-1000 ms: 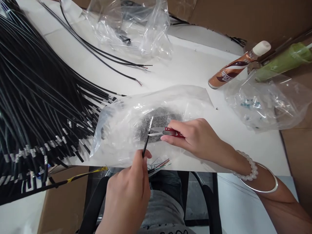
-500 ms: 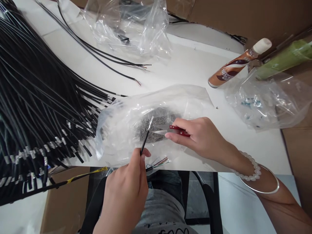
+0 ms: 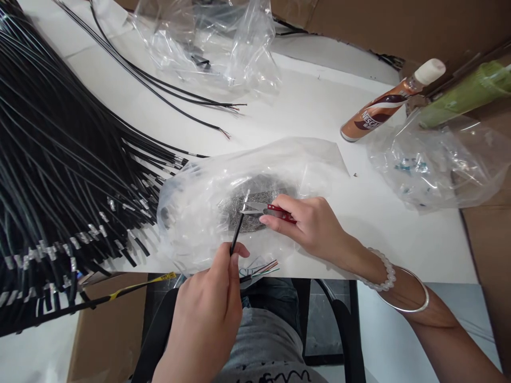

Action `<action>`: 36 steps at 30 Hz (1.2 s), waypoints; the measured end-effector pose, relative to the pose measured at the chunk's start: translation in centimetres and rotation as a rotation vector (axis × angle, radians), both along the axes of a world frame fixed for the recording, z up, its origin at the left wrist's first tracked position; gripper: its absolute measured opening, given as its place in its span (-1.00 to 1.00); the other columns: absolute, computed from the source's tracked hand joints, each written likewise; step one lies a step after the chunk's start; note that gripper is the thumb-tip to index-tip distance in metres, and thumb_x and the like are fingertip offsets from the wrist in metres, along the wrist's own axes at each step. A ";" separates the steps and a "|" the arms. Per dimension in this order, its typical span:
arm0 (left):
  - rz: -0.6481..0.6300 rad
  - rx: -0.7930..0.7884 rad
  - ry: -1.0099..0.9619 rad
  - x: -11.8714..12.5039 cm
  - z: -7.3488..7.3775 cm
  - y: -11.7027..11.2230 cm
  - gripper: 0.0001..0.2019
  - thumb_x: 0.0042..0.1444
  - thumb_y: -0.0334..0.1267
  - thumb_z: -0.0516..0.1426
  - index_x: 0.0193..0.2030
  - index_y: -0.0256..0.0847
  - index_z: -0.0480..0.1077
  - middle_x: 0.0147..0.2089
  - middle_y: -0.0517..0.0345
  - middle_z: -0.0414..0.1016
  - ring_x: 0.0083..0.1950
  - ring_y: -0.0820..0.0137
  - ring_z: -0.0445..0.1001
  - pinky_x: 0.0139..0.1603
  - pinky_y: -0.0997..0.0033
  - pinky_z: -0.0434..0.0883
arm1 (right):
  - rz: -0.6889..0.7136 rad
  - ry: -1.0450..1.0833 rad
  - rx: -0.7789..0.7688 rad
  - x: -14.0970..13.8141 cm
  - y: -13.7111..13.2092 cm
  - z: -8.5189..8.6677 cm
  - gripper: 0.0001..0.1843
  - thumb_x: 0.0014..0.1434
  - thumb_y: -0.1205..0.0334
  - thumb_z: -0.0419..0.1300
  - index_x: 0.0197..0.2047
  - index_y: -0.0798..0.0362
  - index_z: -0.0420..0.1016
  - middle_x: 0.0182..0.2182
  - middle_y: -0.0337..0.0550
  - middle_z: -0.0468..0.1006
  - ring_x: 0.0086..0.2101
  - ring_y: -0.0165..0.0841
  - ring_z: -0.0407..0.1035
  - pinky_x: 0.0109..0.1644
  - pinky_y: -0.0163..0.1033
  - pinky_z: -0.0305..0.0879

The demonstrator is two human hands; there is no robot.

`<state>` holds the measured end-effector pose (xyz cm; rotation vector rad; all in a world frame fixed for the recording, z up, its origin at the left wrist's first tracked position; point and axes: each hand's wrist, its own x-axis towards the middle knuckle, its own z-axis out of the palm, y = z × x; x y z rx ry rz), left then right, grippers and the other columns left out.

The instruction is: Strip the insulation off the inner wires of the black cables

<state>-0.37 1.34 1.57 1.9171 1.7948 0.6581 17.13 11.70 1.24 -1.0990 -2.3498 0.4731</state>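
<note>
Left hand [image 3: 207, 314] pinching a black cable [image 3: 236, 234] upright over a clear plastic bag [image 3: 207, 197] on the white bench [image 3: 303, 111], right hand [image 3: 309, 226] gripping red snips [image 3: 266, 210], blades meeting the cable's silvery tip, black cable bundle [image 3: 59, 159] fanned at left, brown bottle [image 3: 389, 103] beyond.
</note>
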 end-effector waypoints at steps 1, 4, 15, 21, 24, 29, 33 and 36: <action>-0.001 0.001 -0.001 0.0 0.0 0.0 -0.79 0.31 -0.30 -0.14 -0.16 -0.20 0.30 -0.70 0.40 0.18 -0.73 0.49 0.22 -0.70 0.53 0.14 | -0.014 0.008 0.008 0.0 0.0 0.0 -0.53 0.28 -0.08 0.04 -0.48 0.13 0.19 -0.70 -0.40 0.15 -0.67 -0.63 -0.02 -0.60 -0.44 -0.10; 0.000 -0.007 -0.020 0.0 -0.3 -0.1 -0.79 0.32 -0.30 -0.14 -0.15 -0.18 0.29 -0.70 0.41 0.17 -0.73 0.50 0.21 -0.70 0.53 0.11 | -0.057 0.048 0.025 0.1 0.1 0.0 -0.56 0.29 -0.06 0.04 -0.44 0.15 0.27 -0.68 -0.39 0.20 -0.66 -0.64 0.02 -0.58 -0.45 -0.05; 0.037 -0.029 -0.032 -0.3 -0.9 -0.7 -0.82 0.33 -0.26 -0.13 -0.11 -0.11 0.26 -0.68 0.42 0.16 -0.70 0.49 0.23 -0.65 0.50 0.11 | -0.019 0.197 -0.207 0.4 -0.2 0.4 -0.65 0.03 0.08 0.31 -0.38 0.12 0.26 -0.58 -0.40 0.34 -0.61 -0.65 0.13 -0.54 -0.51 0.06; 0.028 -0.064 0.004 0.0 -0.7 -0.4 -0.76 0.31 -0.25 -0.16 -0.14 -0.17 0.30 -0.67 0.37 0.20 -0.70 0.44 0.25 -0.64 0.48 0.14 | 0.049 0.245 -0.168 -1.1 -0.2 0.3 -0.77 0.07 0.38 0.19 -0.14 0.11 0.44 -0.53 -0.41 0.50 -0.52 -0.61 0.36 -0.45 -0.52 0.22; 0.047 -0.127 0.069 0.1 -0.6 -0.5 -0.73 0.30 -0.24 -0.18 -0.14 -0.18 0.31 -0.68 0.34 0.24 -0.69 0.39 0.29 -0.62 0.44 0.15 | 0.065 0.136 0.024 -1.6 -0.5 0.3 -0.67 0.03 0.47 0.08 -0.12 0.16 0.49 -0.47 -0.37 0.55 -0.50 -0.53 0.43 -0.47 -0.45 0.27; 0.013 -0.038 0.181 0.3 -0.5 -0.6 -0.77 0.27 -0.33 -0.15 -0.14 -0.22 0.31 -0.70 0.35 0.25 -0.70 0.35 0.32 -0.66 0.39 0.11 | 0.028 0.016 0.301 -1.9 -1.3 0.1 -0.66 0.07 0.51 -0.01 -0.20 0.16 0.53 -0.47 -0.33 0.56 -0.50 -0.52 0.43 -0.49 -0.42 0.28; -0.024 0.106 0.243 0.3 -0.7 -0.7 -0.83 0.22 -0.43 -0.10 -0.20 -0.24 0.29 -0.72 0.38 0.22 -0.73 0.36 0.29 -0.72 0.38 0.08 | 0.033 -0.006 0.418 -2.1 -1.8 -0.1 -0.77 0.14 0.48 0.05 -0.26 0.17 0.53 -0.45 -0.30 0.57 -0.55 -0.56 0.38 -0.44 -0.42 0.31; -0.025 0.157 0.280 0.2 -0.8 -0.7 -0.86 0.20 -0.45 -0.08 -0.27 -0.23 0.27 -0.72 0.37 0.21 -0.74 0.38 0.27 -0.73 0.39 0.07 | 0.035 -0.001 0.453 -2.1 -2.0 -0.1 -0.81 0.15 0.47 0.08 -0.27 0.19 0.53 -0.47 -0.29 0.56 -0.57 -0.55 0.36 -0.45 -0.42 0.30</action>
